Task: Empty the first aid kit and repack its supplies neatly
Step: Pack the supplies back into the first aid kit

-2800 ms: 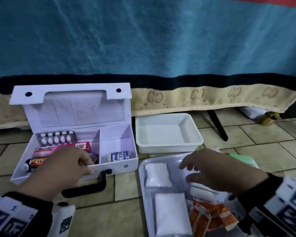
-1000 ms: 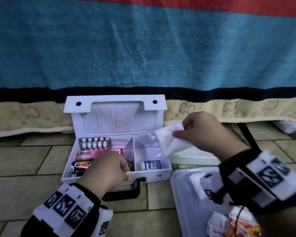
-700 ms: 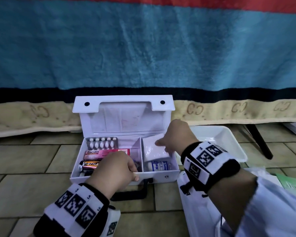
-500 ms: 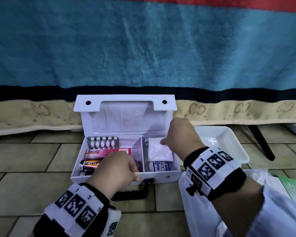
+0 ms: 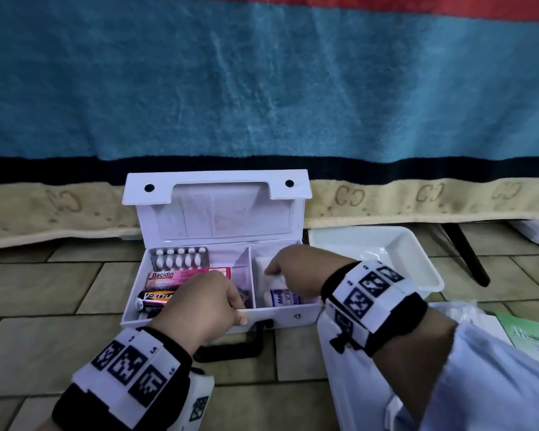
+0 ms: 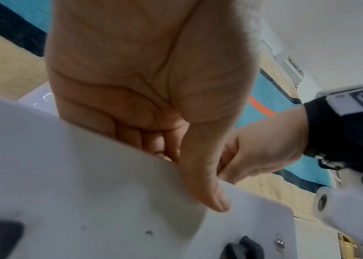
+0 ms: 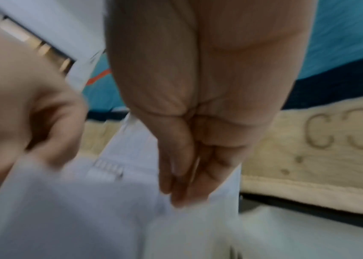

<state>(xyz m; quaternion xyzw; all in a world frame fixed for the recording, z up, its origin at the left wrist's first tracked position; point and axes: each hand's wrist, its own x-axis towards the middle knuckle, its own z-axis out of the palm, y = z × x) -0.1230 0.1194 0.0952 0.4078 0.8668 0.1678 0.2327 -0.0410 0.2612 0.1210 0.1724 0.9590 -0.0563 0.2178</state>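
The white first aid kit [image 5: 218,318] lies open on the tiled floor with its lid upright. Its left compartment holds a blister pack of white pills [image 5: 178,258], a pink Bacidin box [image 5: 181,276] and a black-and-orange tube [image 5: 153,298]. In the right compartment are a white gauze packet [image 5: 261,266] and a blue-printed bandage roll [image 5: 281,298]. My left hand [image 5: 238,309] grips the kit's front wall [image 6: 87,192], fingers inside and thumb outside. My right hand [image 5: 277,272] reaches into the right compartment and pinches the packet at its fingertips [image 7: 182,189].
An empty white bin [image 5: 417,253] stands behind the kit on the right. A flat white tray [image 5: 349,384] lies under my right forearm, with a green leaflet [image 5: 529,337] beside it. A blue blanket [image 5: 262,88] hangs behind. A black leg [image 5: 467,256] stands at the far right.
My right hand took the white packet from the flat tray, carried it over the kit and lowered it into the right compartment. My left hand has stayed on the front wall.
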